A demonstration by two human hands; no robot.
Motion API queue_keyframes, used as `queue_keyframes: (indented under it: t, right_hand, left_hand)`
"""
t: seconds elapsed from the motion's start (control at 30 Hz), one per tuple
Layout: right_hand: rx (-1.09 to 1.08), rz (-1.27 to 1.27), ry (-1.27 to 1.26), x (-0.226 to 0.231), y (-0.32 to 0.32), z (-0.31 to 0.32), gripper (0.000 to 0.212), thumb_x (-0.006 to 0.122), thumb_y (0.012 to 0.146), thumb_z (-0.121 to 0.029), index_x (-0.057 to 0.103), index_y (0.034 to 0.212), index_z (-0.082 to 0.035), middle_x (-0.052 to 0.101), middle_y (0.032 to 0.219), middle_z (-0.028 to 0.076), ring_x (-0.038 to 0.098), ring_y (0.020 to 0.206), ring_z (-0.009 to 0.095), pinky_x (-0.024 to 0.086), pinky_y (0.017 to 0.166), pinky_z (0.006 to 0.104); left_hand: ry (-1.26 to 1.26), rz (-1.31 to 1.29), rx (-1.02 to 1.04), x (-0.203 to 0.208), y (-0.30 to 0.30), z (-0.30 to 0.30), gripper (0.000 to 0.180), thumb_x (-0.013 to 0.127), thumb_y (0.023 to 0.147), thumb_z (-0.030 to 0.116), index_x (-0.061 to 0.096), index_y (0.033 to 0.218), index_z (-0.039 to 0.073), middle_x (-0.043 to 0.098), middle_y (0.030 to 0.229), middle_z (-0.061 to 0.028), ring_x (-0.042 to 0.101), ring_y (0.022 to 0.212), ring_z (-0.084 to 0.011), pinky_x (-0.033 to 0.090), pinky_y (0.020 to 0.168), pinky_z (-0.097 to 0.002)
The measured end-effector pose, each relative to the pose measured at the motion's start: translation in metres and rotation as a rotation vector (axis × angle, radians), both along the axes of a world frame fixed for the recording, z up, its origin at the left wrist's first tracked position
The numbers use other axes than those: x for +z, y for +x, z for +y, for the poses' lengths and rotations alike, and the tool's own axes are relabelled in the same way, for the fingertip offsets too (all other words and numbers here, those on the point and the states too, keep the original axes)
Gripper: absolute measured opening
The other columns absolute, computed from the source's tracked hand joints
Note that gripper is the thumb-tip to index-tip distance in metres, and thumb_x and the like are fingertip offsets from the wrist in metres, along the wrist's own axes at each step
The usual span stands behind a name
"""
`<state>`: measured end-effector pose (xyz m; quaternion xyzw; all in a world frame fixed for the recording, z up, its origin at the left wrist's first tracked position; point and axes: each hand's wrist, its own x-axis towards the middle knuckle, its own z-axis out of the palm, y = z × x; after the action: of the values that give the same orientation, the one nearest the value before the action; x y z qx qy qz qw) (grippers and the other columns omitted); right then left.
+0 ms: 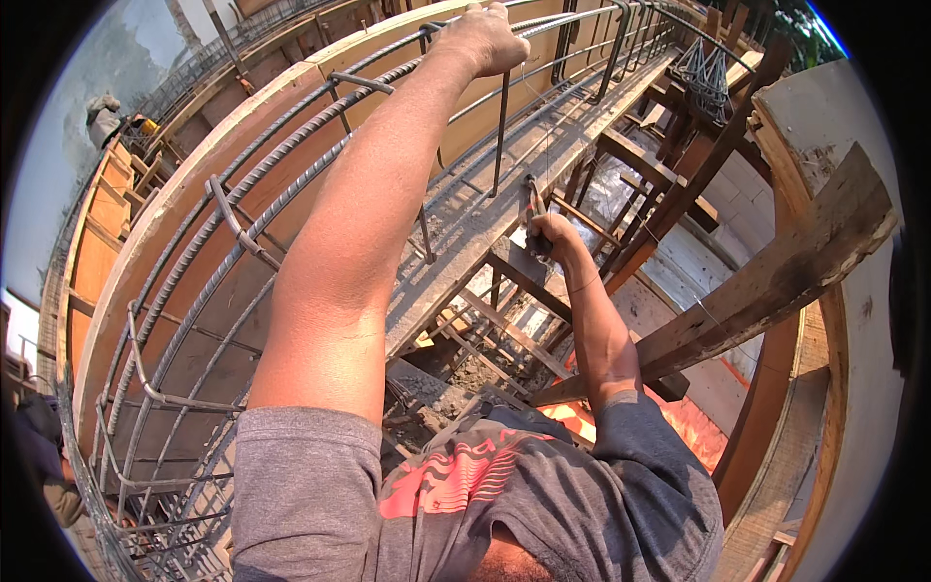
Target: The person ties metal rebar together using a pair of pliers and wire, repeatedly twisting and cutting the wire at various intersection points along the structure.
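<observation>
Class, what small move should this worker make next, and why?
Probably raise the red-handled tool toward the upper steel bars: the right hand grips it well below them, while the left hand is already up there.

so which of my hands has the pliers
Your right hand, the lower one, grips the pliers; your left hand is instead up at the curved rebar cage.

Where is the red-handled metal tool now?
In the head view, above and right of centre, the red-handled metal tool is in the bare right hand, near the long grey board.
</observation>
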<state>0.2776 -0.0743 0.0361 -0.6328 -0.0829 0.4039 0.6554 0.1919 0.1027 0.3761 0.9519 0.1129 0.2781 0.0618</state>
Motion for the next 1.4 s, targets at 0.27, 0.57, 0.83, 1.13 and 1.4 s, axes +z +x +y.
queue_keyframes:
  t: [0.27,0.57,0.83,1.13,1.4]
  right_hand:
    - [-0.396,-1.384,-0.369,0.147,0.001,-0.045,0.024,0.065,0.077,-0.002,0.065,0.100,-0.007,0.062,0.107,0.013,0.062,0.093,0.033,0.051,0.082,0.0375]
    - [-0.580,-1.870,-0.829,0.201,-0.027,-0.045,0.039,0.064,0.087,-0.016,0.067,0.124,-0.026,0.054,0.135,0.007,0.051,0.123,0.029,0.029,0.107,0.0533]
    - [-0.689,-2.060,-0.866,0.204,-0.031,-0.047,0.066,0.059,0.080,0.000,0.062,0.131,-0.042,0.038,0.143,0.007,0.035,0.132,0.030,0.023,0.109,0.0577]
    - [-0.772,-2.194,-0.820,0.202,-0.002,-0.050,0.066,0.063,0.075,-0.006,0.063,0.127,-0.045,0.038,0.144,0.007,0.031,0.136,0.032,0.010,0.114,0.0607]
    - [-0.854,-2.249,-0.812,0.210,-0.007,-0.051,0.060,0.060,0.075,-0.005,0.066,0.120,-0.045,0.042,0.142,0.005,0.033,0.138,0.030,-0.002,0.120,0.0561]
  left_hand:
    - [-0.115,-0.711,0.063,-0.054,-0.027,-0.093,0.024,0.063,0.092,0.024,0.059,0.095,0.001,0.059,0.099,-0.0147,0.063,0.094,-0.0258,0.058,0.068,-0.0403]
    - [-1.852,-0.486,-0.430,-0.087,-0.033,-0.094,0.015,0.054,0.101,0.019,0.059,0.103,0.004,0.061,0.078,-0.0051,0.066,0.072,-0.0190,0.059,0.061,-0.0340]
    - [-2.218,-0.507,-0.618,-0.083,-0.048,-0.077,0.016,0.043,0.104,0.016,0.052,0.109,0.003,0.047,0.077,-0.0005,0.045,0.059,-0.0086,0.036,0.049,-0.0227]
    - [-2.025,-0.447,-0.376,-0.093,-0.046,-0.066,0.010,0.048,0.103,0.014,0.053,0.110,0.011,0.051,0.080,-0.0029,0.047,0.056,-0.0091,0.037,0.045,-0.0247]
    - [-1.933,-0.382,-0.351,-0.102,-0.037,-0.050,0.023,0.047,0.103,0.013,0.056,0.123,0.017,0.054,0.080,-0.0030,0.049,0.055,-0.0092,0.039,0.044,-0.0251]
